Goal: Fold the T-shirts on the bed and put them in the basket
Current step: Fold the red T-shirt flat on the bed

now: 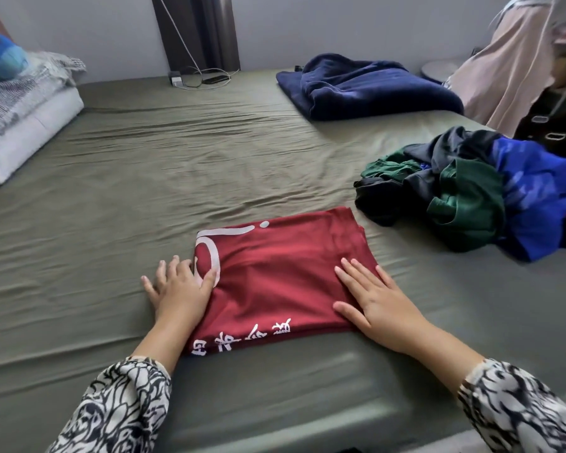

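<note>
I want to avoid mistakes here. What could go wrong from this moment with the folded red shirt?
1. Both hands, left hand and right hand, lie flat on the red T-shirt; lifting it carelessly may undo the fold.
2. The pile of unfolded clothes lies close; it could get mixed in.
3. No basket is visible, so carrying may be awkward.

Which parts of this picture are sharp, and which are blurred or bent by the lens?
Head view: the red T-shirt and both hands are fairly sharp; the patterned sleeves at the bottom corners are smeared; the bed edge bows from wide-angle distortion; light is soft, without glare.
</note>
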